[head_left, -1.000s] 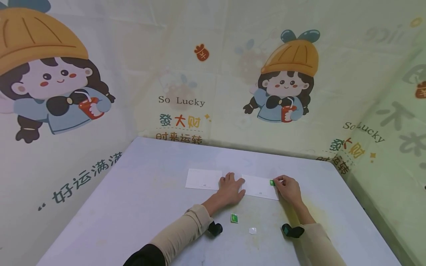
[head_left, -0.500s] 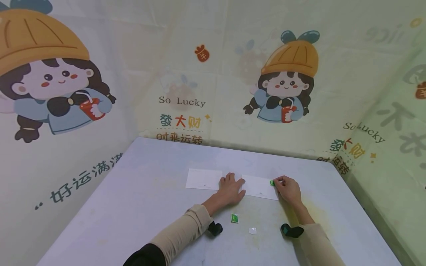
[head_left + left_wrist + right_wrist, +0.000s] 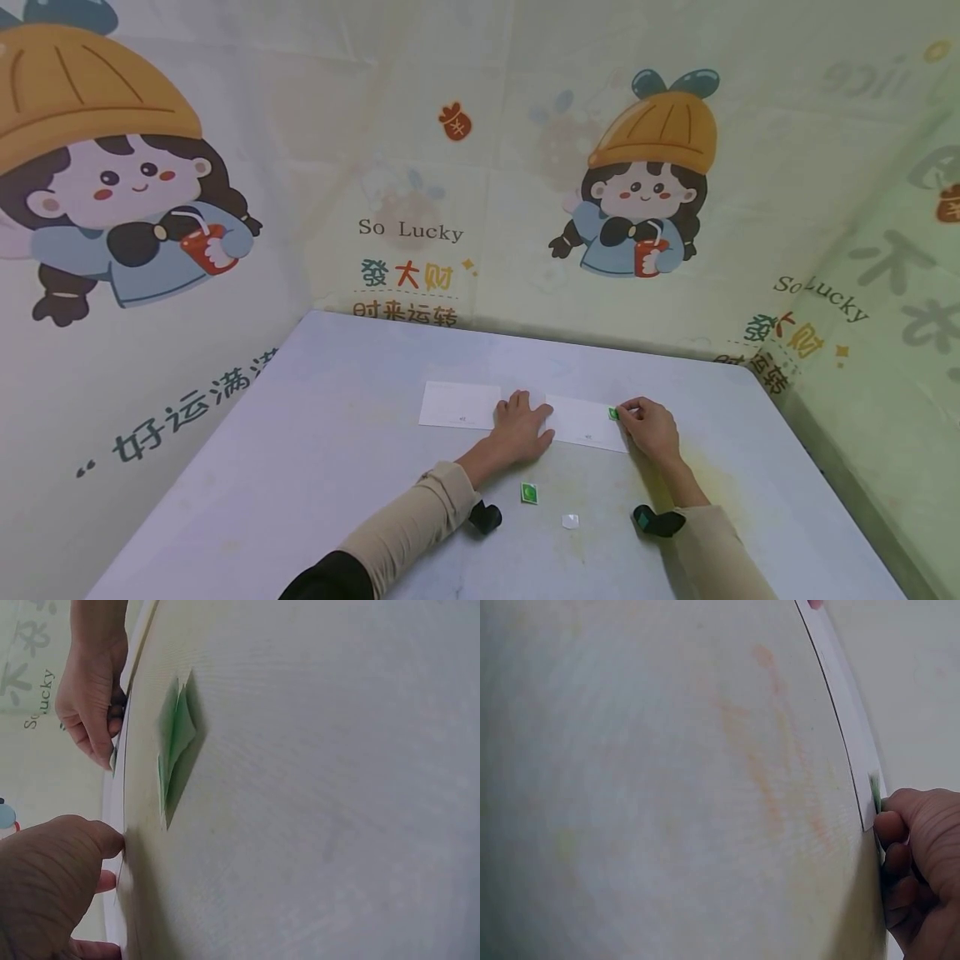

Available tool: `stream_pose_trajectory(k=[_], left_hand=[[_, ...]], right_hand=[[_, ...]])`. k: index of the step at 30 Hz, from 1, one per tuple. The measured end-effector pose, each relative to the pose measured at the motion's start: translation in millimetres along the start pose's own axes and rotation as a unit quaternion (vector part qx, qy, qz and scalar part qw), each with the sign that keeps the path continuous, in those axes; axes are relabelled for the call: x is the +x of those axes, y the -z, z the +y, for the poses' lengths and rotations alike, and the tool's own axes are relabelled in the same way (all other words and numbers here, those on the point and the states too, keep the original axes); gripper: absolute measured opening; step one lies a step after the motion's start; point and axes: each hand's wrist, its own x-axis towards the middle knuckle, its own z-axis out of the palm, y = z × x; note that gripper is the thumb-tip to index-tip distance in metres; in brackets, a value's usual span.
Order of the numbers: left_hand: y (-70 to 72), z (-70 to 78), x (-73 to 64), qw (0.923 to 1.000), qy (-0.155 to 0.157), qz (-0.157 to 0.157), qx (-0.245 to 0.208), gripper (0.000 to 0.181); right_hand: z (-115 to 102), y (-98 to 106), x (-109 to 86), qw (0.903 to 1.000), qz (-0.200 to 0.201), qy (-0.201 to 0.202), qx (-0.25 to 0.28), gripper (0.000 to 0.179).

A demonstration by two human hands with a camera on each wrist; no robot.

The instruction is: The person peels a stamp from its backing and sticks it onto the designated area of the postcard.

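right hand pinched green square at upper right corner of right card; left hand spread, touching its left end. square looked light, thin, creasable: edges seemed safest.

Room between hands over card; forearms block both sides

Creased, pale printed sheeting lines the walls around a white counter with a rounded far right corner. A large cartoon girl in a yellow hat fills the left; a smaller cartoon girl decorates the back, near "So Lucky" lettering and a red pouch. Light looks greenish toward the right. Faint yellowish stains mark the counter.
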Motion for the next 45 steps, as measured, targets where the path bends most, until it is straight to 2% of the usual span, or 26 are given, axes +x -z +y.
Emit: stream_pose_trajectory(k=[16,26,34,40,45], left_hand=[[1.7,-0.2,1.4,1.0,0.003,-0.003,-0.004,0.051],[2.9,-1.7,-0.7,1.0,0.006,-0.004,-0.001,0.051],[1.8,-2.1,-0.7,1.0,0.003,-0.001,0.001,0.05],[1.0,-2.3,-2.7,0.9999,-0.008,0.009,-0.005,0.049],[1.5,-2.4,-3.4,0.9997,-0.015,0.015,-0.008,0.048]], right_hand=[[-2.5,5.0,-0.1,0.9989,0.014,-0.026,0.037,0.03],[-4.6,10.3,-6.2,0.9966,-0.01,-0.042,0.07,0.03],[-11.7,15.2,-17.4,0.998,-0.003,-0.017,0.061,0.032],[-17.7,16.5,-24.2,0.9992,0.004,0.024,0.031,0.033],[-20.5,17.2,-28.4,0.9984,-0.009,0.049,0.028,0.038]])
